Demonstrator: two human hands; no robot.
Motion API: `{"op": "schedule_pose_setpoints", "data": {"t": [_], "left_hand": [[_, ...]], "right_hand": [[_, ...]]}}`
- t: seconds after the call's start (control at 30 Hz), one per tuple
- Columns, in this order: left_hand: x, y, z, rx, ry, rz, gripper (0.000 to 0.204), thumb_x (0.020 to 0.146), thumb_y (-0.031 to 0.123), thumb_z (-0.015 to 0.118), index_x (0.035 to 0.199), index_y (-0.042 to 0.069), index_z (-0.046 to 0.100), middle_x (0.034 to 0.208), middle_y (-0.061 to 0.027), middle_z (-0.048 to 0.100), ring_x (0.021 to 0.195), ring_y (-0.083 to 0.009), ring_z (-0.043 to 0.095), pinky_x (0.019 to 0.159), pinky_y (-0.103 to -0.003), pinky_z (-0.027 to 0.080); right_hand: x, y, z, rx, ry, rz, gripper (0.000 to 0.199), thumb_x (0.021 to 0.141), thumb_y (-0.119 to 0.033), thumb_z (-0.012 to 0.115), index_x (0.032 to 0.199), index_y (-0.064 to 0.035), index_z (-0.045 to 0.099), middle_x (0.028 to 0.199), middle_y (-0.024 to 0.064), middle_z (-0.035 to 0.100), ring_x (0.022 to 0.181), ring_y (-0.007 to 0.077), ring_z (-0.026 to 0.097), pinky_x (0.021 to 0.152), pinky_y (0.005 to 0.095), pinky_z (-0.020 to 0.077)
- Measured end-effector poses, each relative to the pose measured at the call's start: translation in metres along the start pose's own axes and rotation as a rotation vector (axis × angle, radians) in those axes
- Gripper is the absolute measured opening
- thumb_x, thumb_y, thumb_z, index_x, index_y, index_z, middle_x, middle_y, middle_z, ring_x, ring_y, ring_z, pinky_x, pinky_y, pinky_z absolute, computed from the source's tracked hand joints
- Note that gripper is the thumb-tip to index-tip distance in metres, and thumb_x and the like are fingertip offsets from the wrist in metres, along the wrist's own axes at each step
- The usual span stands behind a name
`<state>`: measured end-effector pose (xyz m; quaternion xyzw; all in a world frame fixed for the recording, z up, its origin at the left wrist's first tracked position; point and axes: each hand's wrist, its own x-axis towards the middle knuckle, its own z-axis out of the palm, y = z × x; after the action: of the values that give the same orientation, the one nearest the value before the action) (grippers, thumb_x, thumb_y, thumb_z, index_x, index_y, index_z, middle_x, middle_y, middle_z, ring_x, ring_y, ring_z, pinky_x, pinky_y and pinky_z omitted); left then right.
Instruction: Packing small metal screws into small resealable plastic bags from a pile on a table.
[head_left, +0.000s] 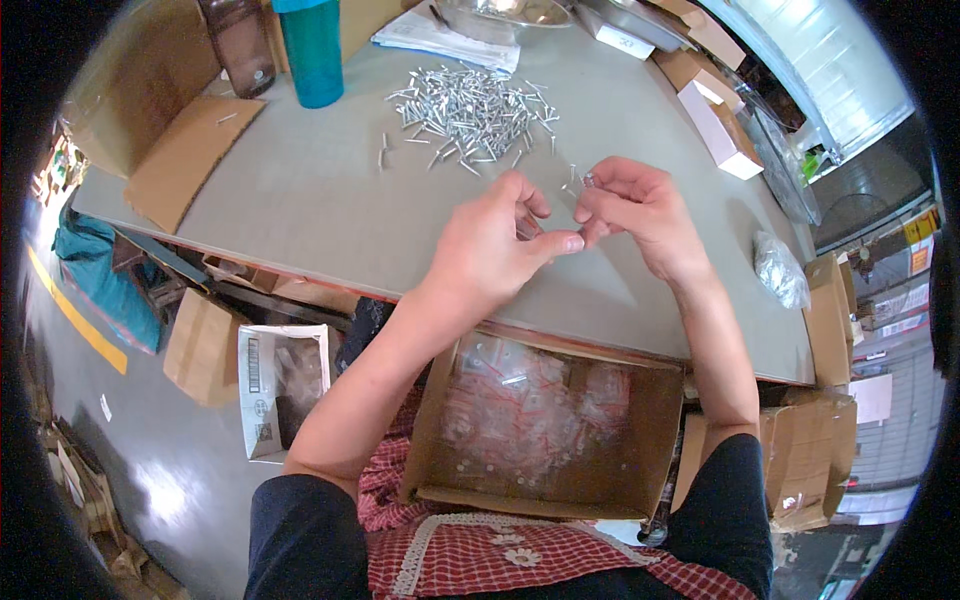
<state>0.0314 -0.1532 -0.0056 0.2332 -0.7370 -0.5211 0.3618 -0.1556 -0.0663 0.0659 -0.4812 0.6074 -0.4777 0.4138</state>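
Workshop-looking spot: smooth grey floor (200, 420) with a painted yellow line (75, 312) off to the left, and a wide matte grey table (290, 200) filling most of the view. Toward its far side there's a loose heap of shiny silver metal screws (470, 115), plus a few strays, a couple of them just beside the right hand (640, 210). I'd guess the heap sits there to be reachable without crowding the fingers. Down below the near edge, a brown rectangular cardboard box (645, 450) is tucked up against a red checked apron (470, 570), with small clear plastic bags with red stripes (510, 400) inside, probably parked there to keep them right under the arms.

Now the fingers. On the right, thumb and fingertips are pinched together with a small silver metal piece (588, 181) showing, likely a screw. The left hand (490, 235) is half curled, thumb stretched toward the right fingertips, a narrow gap behind it. Maybe something see-through in there, honestly can't tell. Both are held close together, presumably so they can share one tiny spot.
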Motion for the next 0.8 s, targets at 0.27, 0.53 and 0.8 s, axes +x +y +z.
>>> {"op": "schedule_pose_setpoints", "data": {"t": [0.27,0.53,0.8], "left_hand": [[-0.001,0.014,-0.002,-0.013,-0.159,0.09,0.05,0.079,0.03,0.088,0.103,-0.002,0.058,0.087,-0.0179,0.072,0.081,-0.0299,0.074,0.072,-0.038,0.057],[-0.002,0.013,0.001,0.011,-0.167,0.159,0.054,0.079,0.035,0.088,0.104,-0.001,0.055,0.086,-0.0208,0.071,0.083,-0.0376,0.074,0.072,-0.041,0.056],[-0.008,0.025,-0.004,0.017,-0.131,0.095,0.053,0.079,0.032,0.09,0.111,0.006,0.057,0.085,-0.0115,0.072,0.073,-0.0138,0.067,0.068,-0.03,0.053]], "right_hand": [[-0.01,-0.032,-0.003,-0.166,-0.258,-0.025,0.016,0.093,-0.006,0.069,0.105,0.0033,0.066,0.086,0.0069,0.07,0.069,0.0126,0.067,0.065,0.0263,0.0547],[-0.012,-0.046,0.005,-0.433,-0.374,-0.018,0.013,0.093,-0.005,0.07,0.104,0.0005,0.069,0.085,0.0037,0.07,0.068,0.0097,0.066,0.06,0.0248,0.0529],[0.007,-0.038,-0.038,-0.91,0.141,-0.24,0.021,0.085,-0.01,0.072,0.102,0.0021,0.069,0.09,0.0151,0.073,0.074,0.0204,0.072,0.064,0.0351,0.0572]]}}
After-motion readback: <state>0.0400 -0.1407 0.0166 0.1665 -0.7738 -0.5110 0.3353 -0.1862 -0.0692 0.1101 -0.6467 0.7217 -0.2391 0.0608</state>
